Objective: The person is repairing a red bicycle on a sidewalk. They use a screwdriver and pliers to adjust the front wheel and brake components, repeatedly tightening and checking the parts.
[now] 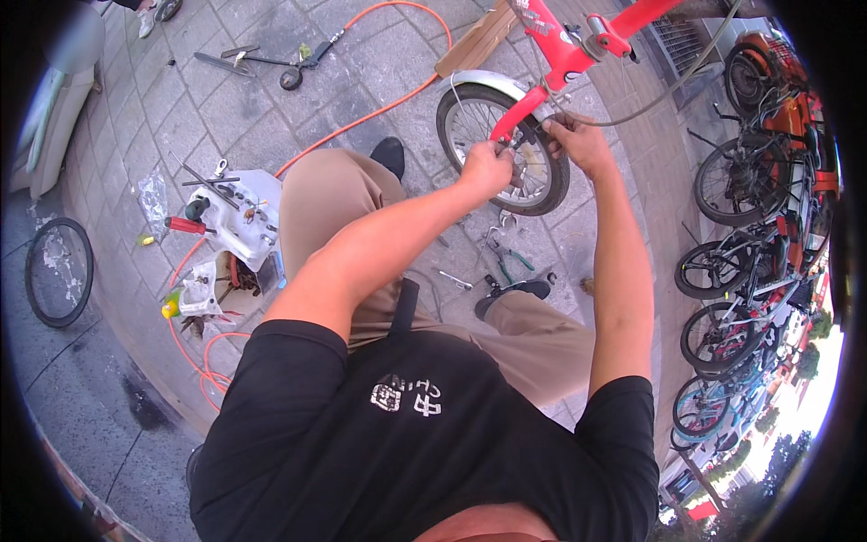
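Observation:
A red bicycle frame and fork (521, 112) stands in front of me, with a spoked front wheel (449, 122) and a silver mudguard (492, 81) over its tyre. My left hand (489, 169) is closed at the wheel's hub, beside the lower end of the fork. What its fingers grip is hidden behind them. On the other side of the wheel, my right hand (578, 144) is closed in a pinch near the tyre and the mudguard's end. Whatever lies between those fingertips is too small to make out. A thin dark cable (664, 95) hangs from the bicycle above my right hand.
By my left knee lie a white tray of parts and tools (237, 221) and a red-handled screwdriver (185, 224). Green-handled pliers (519, 262) and a spanner (456, 280) rest near my right shoe. An orange hose (361, 117) crosses the paving. Parked bicycles (722, 271) line the right.

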A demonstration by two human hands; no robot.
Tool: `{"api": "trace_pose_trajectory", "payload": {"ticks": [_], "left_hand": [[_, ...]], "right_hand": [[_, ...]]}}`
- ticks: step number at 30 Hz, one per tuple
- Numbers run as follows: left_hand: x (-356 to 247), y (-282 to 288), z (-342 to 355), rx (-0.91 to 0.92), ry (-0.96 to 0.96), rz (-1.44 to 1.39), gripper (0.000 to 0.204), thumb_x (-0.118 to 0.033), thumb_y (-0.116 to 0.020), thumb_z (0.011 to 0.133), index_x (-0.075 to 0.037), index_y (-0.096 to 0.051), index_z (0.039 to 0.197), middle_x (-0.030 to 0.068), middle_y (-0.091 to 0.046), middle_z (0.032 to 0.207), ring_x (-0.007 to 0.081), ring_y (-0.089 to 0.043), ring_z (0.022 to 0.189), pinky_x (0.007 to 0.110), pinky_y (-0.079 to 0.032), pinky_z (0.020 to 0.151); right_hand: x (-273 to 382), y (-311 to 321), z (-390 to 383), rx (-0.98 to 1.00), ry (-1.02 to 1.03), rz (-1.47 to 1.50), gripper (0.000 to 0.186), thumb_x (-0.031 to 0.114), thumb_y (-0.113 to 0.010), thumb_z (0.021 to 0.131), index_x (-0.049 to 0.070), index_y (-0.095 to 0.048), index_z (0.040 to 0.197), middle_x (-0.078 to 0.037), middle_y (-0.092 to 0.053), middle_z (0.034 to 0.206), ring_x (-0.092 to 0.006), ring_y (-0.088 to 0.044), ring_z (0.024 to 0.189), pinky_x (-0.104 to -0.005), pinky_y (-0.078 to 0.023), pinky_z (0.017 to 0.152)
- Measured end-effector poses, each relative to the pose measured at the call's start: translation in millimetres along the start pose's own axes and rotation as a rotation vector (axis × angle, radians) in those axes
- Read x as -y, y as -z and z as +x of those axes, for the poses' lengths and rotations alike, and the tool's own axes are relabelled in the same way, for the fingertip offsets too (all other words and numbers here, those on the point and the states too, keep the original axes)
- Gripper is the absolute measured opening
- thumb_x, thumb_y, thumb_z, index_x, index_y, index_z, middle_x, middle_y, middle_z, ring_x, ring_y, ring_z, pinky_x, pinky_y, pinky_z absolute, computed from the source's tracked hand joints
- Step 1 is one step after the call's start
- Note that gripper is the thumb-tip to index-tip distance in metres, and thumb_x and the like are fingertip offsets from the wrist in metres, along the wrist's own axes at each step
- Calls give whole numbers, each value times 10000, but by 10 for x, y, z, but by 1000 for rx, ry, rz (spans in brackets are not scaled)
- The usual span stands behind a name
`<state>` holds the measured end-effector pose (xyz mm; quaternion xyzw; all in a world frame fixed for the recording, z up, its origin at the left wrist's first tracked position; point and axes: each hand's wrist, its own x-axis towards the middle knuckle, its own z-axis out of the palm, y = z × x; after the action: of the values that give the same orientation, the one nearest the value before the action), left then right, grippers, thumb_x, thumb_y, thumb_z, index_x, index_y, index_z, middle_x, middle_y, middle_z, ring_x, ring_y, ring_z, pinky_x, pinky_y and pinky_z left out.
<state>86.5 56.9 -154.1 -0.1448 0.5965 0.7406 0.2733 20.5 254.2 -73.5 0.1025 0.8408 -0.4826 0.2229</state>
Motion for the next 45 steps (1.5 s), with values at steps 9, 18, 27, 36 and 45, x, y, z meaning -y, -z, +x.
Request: {"api": "trace_pose_trajectory", "payload": {"ticks": [9,18,27,36,45], "left_hand": [[-240,-145,14,-24,139,-240,221,-108,-538,1082,99,-604,1122,159,-730,920,286,-789,741,330,-488,488],[-126,-149,-27,-52,246,-166,204,-91,-534,1058,79,-607,1146,170,-748,979,287,-808,825,309,-434,460],[130,-60,135,-96,152,-29,235,-102,-557,1009,105,-656,1060,164,-737,820,277,-760,616,389,-510,476],[-114,-156,-1,-160,12,205,253,-113,-522,1013,65,-686,1086,183,-733,796,291,-762,594,399,-593,599],[-128,-138,-10,-95,0,200,266,-118,-518,1017,47,-705,925,157,-727,740,289,-757,574,405,-595,593]], "right_hand": [[95,-13,-66,13,-33,-94,331,259,-733,993,-36,-756,1141,-45,-712,821,-122,-650,690,-299,-561,648],[22,-8,-85,6,-24,-203,412,337,-730,1003,-8,-745,1227,-43,-734,878,-116,-663,734,-310,-570,741],[-45,-34,-73,-15,96,-255,385,322,-709,1010,-10,-745,1201,-58,-737,881,-113,-654,734,-326,-566,732],[23,-266,-81,-60,-64,-102,392,281,-705,995,-90,-733,1118,-129,-753,852,-164,-716,699,-342,-584,650],[53,-100,-57,33,-117,-52,342,219,-698,1009,-90,-721,1154,-121,-750,856,-171,-724,707,-336,-605,661]]}}
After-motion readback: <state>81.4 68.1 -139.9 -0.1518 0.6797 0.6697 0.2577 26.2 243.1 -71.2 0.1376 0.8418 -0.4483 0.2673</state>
